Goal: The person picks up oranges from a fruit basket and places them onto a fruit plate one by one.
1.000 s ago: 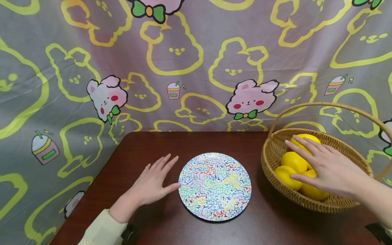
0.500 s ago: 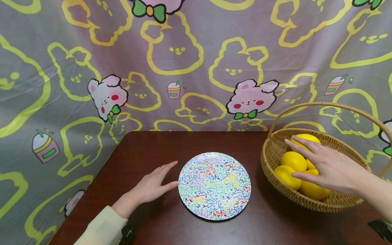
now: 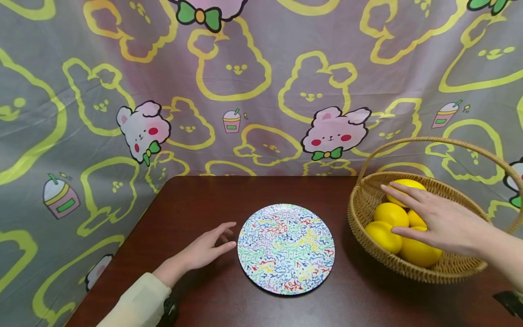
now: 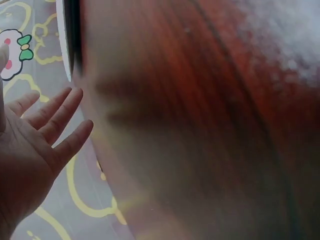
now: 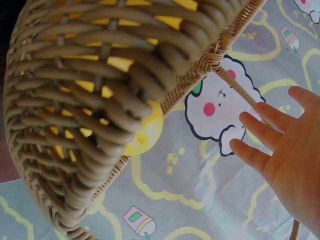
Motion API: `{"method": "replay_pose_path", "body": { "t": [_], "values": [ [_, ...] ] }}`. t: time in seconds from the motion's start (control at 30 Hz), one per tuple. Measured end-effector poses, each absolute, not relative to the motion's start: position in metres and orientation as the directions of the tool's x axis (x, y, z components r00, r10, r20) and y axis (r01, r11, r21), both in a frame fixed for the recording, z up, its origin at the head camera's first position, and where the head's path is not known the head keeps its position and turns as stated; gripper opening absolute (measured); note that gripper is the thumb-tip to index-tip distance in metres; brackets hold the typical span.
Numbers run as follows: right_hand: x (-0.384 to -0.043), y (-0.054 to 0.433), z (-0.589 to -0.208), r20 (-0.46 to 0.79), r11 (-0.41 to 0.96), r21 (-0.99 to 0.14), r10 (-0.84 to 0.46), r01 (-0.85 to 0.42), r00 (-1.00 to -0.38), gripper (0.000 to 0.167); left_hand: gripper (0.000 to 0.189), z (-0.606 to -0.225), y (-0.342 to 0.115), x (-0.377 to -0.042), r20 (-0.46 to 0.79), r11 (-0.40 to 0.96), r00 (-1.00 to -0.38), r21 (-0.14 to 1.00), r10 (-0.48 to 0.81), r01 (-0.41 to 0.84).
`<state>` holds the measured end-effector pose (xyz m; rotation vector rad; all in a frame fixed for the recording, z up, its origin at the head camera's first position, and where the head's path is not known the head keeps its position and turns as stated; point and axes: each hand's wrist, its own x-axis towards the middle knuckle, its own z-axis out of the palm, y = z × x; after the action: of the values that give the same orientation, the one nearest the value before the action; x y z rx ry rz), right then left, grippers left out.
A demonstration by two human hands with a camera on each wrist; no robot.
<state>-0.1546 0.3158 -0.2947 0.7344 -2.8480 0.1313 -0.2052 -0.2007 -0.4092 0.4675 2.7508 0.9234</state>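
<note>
A round plate with multicoloured squiggles lies mid-table in the head view. My left hand is just left of its rim, fingers slightly bent and thumb pointing at the plate; nothing is held. The left wrist view has that hand with fingers spread below the plate's edge. On the right, my right hand hovers over a wicker basket with several yellow fruits, lemon-like. Its fingers are extended and grip nothing. In the right wrist view, this hand is apart from the basket wall.
The basket's tall arched handle rises above its bowl. A dark brown table carries everything, with its left edge running diagonally. Behind and to the left hangs a grey curtain printed with cartoon rabbits.
My left hand has tilted and sunk slightly beside the plate, its spread fingers coming together and bending a little. The right hand has shifted slightly over the basket. Plate and basket stay put.
</note>
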Motion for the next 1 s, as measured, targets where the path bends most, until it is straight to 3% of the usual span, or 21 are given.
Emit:
{"method": "replay_pose_path", "body": {
  "t": [1.0],
  "values": [
    [-0.162, 0.331, -0.294, 0.134, 0.896, -0.149, -0.401, -0.419, -0.906, 0.079, 0.044, -0.435, -0.196, -0.233, -0.046, 0.643, -0.864, 0.688, 0.501, 0.337]
  ]
}}
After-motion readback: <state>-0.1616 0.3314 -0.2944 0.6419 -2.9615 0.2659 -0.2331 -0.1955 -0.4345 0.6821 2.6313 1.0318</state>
